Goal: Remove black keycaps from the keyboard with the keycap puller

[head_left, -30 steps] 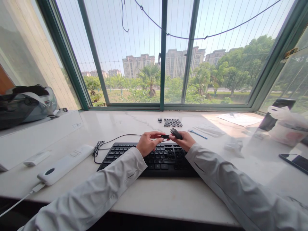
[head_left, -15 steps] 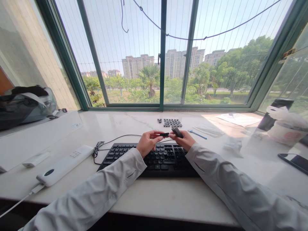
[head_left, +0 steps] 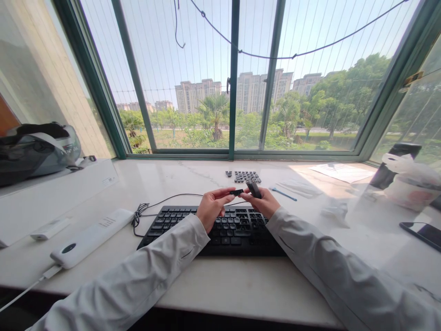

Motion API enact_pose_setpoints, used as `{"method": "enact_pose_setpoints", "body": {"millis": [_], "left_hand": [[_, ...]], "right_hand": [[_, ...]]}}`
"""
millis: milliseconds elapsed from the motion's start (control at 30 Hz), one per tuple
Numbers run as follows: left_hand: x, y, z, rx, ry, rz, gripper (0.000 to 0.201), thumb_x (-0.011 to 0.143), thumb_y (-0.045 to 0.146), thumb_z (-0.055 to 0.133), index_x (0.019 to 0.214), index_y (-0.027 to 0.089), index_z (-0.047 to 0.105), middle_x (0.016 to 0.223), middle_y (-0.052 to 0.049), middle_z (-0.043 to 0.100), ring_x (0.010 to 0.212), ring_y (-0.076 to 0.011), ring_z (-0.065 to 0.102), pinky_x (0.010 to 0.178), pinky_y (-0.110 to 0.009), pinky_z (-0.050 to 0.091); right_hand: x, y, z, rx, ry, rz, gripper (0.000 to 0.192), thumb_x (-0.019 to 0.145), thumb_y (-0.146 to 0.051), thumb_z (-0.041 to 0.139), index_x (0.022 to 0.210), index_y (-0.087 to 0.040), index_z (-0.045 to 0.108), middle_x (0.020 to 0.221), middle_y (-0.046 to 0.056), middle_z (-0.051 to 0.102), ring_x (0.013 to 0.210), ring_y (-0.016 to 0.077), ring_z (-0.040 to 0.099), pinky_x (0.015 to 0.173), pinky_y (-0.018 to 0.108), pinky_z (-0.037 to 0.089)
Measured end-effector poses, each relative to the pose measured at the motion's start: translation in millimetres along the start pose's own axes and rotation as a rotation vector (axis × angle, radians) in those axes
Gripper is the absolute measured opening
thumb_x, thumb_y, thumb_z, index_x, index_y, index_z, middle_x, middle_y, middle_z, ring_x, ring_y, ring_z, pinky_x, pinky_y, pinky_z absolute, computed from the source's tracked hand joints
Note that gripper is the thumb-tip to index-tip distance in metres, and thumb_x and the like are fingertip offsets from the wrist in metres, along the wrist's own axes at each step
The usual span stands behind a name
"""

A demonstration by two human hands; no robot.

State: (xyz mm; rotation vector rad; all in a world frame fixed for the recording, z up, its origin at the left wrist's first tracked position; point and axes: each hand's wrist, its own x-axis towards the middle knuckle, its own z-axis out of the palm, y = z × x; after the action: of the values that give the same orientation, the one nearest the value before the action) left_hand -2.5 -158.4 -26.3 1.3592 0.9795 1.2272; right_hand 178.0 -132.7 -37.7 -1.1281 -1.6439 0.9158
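Note:
My left hand (head_left: 211,208) pinches a long black keycap (head_left: 236,192) between thumb and fingertips, above the back of the keyboard. My right hand (head_left: 263,202) is closed round a small black brush (head_left: 254,188), its head close to the keycap's right end. Right fingertips also come near or touch the keycap; which, I cannot tell. Under both hands lies a black keyboard (head_left: 225,241), with keys off in its right part. Loose keycaps (head_left: 247,176) are laid out in rows behind the hands.
A blue thin stick (head_left: 284,194) and clear plastic bags (head_left: 305,186) lie to the right, with a phone (head_left: 422,233) farther out. On the left are a coiled cable (head_left: 138,214), a white power bank (head_left: 93,239) and a helmet (head_left: 37,151). A window closes off the back.
The brush in my right hand stands slightly more upright and its head has shifted a little. The keycap in my left hand has tilted slightly, its right end higher.

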Motion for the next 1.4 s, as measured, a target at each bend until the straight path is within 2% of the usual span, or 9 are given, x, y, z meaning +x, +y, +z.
{"method": "enact_pose_setpoints", "body": {"millis": [133, 300, 500, 700, 900, 1067, 1233, 1400], "left_hand": [[-1.8, 0.4, 3.0, -0.036, 0.033, -0.044, 0.035, 0.07, 0.028, 0.07, 0.103, 0.016, 0.074, 0.084, -0.005, 0.072, 0.035, 0.0002, 0.035, 0.034, -0.017, 0.025], [-1.6, 0.1, 3.8, -0.063, 0.044, -0.075, 0.036, 0.067, 0.026, 0.071, 0.101, 0.016, 0.075, 0.089, -0.006, 0.073, 0.034, 0.0006, 0.036, 0.033, -0.017, 0.025], [-2.0, -0.5, 4.5, -0.07, 0.042, -0.048, 0.037, 0.069, 0.027, 0.072, 0.104, 0.015, 0.073, 0.09, -0.006, 0.073, 0.034, 0.0007, 0.038, 0.034, -0.017, 0.027], [-1.8, -3.9, 4.7, -0.1, 0.059, -0.014, 0.037, 0.073, 0.027, 0.069, 0.107, 0.014, 0.072, 0.082, -0.006, 0.072, 0.036, -0.0009, 0.043, 0.036, -0.015, 0.03], [-1.7, -4.4, 5.9, -0.047, 0.05, 0.023, 0.039, 0.072, 0.028, 0.071, 0.109, 0.013, 0.07, 0.09, -0.008, 0.073, 0.039, -0.0018, 0.048, 0.038, -0.016, 0.034], [-2.3, -5.0, 7.4, -0.043, 0.076, 0.044, 0.041, 0.073, 0.027, 0.072, 0.11, 0.01, 0.069, 0.084, -0.007, 0.073, 0.041, -0.0029, 0.049, 0.041, -0.016, 0.037], [-2.3, -6.2, 7.6, -0.079, 0.09, 0.037, 0.038, 0.073, 0.029, 0.071, 0.107, 0.012, 0.071, 0.09, -0.007, 0.074, 0.044, -0.0039, 0.053, 0.044, -0.016, 0.041], [-4.6, -4.6, 8.7, -0.102, 0.121, 0.014, 0.035, 0.074, 0.028, 0.071, 0.105, 0.013, 0.071, 0.09, -0.007, 0.074, 0.05, -0.0063, 0.06, 0.051, -0.017, 0.048]], "right_hand": [[-2.4, -3.0, 4.6, 0.084, 0.013, 0.076, 0.037, 0.067, -0.053, 0.068, 0.076, -0.018, 0.059, 0.043, -0.007, 0.037, 0.041, 0.0099, 0.035, 0.043, 0.026, 0.026], [-4.1, -4.2, 7.4, 0.123, 0.022, 0.1, 0.035, 0.065, -0.05, 0.07, 0.077, -0.019, 0.057, 0.041, -0.008, 0.036, 0.04, 0.0103, 0.035, 0.043, 0.026, 0.027], [-3.3, 0.4, 7.6, 0.017, 0.063, -0.002, 0.035, 0.069, -0.051, 0.067, 0.08, -0.019, 0.059, 0.047, -0.006, 0.041, 0.045, 0.0121, 0.04, 0.047, 0.027, 0.031], [-5.8, 1.2, 9.7, -0.072, 0.108, -0.096, 0.033, 0.074, -0.05, 0.063, 0.084, -0.018, 0.061, 0.054, -0.004, 0.045, 0.052, 0.0133, 0.043, 0.053, 0.028, 0.034], [-5.2, 2.4, 10.2, -0.103, 0.157, -0.068, 0.033, 0.074, -0.05, 0.062, 0.085, -0.018, 0.062, 0.055, -0.003, 0.048, 0.055, 0.0144, 0.045, 0.055, 0.028, 0.036], [-5.2, 0.9, 9.7, -0.124, 0.167, -0.072, 0.036, 0.073, -0.05, 0.062, 0.086, -0.017, 0.065, 0.059, -0.001, 0.054, 0.06, 0.0162, 0.05, 0.058, 0.028, 0.039], [-7.6, -2.3, 11.8, -0.147, 0.183, -0.087, 0.036, 0.074, -0.049, 0.061, 0.088, -0.017, 0.069, 0.063, 0.0, 0.06, 0.063, 0.017, 0.054, 0.062, 0.029, 0.042], [-9.7, -5.9, 14.8, -0.141, 0.201, -0.061, 0.036, 0.073, -0.048, 0.06, 0.087, -0.017, 0.069, 0.06, 0.0, 0.059, 0.063, 0.0176, 0.054, 0.062, 0.029, 0.042]]}}
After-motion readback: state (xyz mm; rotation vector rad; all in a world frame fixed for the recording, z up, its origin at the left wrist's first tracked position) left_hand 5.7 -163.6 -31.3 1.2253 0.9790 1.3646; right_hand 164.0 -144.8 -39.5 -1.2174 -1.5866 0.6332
